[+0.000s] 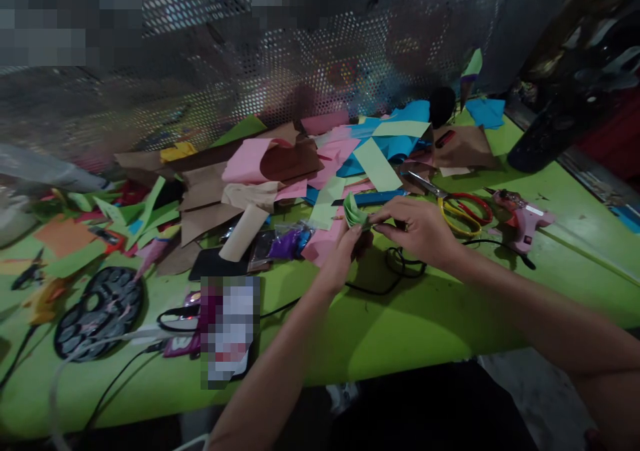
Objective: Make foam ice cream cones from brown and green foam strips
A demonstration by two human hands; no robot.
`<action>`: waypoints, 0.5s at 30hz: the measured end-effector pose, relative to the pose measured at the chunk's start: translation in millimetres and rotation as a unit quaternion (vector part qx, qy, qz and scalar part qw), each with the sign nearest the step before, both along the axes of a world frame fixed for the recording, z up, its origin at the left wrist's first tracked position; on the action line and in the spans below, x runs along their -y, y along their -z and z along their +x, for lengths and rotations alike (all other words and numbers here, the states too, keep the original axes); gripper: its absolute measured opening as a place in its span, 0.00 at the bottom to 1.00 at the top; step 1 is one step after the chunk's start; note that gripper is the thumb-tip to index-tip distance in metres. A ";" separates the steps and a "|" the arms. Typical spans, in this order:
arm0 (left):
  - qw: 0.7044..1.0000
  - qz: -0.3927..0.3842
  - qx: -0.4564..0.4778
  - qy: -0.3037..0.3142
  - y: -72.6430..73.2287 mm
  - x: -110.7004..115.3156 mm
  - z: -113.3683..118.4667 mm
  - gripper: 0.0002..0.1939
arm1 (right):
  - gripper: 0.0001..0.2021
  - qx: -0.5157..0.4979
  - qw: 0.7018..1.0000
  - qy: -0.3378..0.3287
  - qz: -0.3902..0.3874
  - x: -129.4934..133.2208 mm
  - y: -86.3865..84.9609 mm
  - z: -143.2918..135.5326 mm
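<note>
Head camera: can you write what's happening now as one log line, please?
left hand: holds folded green paper | right hand: at its side, grip unclear | right-hand side: scissors, pink glue gun | surface: green table

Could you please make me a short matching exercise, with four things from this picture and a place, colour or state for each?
Column one
1. scissors
2. palette
3. folded paper
4. pink glue gun

Column two
A. green, held in the left hand
B. to the right of the red and yellow handles
C. dark, at the left side of the view
D. lying with one red and one yellow handle loop

Right pairs: 1-D, 2-C, 3-A, 4-B.
</note>
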State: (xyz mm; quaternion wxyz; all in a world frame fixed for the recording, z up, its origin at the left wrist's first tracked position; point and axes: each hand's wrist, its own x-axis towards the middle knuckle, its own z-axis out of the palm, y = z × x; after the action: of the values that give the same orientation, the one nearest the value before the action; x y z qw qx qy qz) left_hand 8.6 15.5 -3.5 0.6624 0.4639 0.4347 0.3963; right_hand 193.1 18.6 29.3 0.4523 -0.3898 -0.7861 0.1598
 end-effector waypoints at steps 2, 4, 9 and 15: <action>1.000 0.008 0.010 0.003 -0.9 -0.2 -1.2 0.19 | 0.05 -0.010 1.000 0.008 0.002 0.3 -1.5 0.3; 1.000 0.009 0.001 0.003 -1.2 0.0 -1.9 0.18 | 0.05 -0.011 1.000 0.008 0.008 1.1 -2.0 0.0; 1.000 0.014 -0.010 -0.004 -1.4 1.1 -1.5 0.18 | 0.07 0.010 1.000 -0.006 0.019 3.8 0.9 -2.3; 1.000 0.014 -0.023 -0.010 -1.0 1.5 -2.1 0.18 | 0.09 0.102 0.991 0.010 0.084 5.1 5.4 -2.4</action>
State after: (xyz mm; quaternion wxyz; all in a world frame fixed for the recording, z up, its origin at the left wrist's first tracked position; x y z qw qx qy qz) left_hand 6.5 14.0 -2.5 0.6416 0.4778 0.4489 0.3981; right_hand 190.7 13.5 23.8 0.4027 -0.3722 -0.8348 0.0486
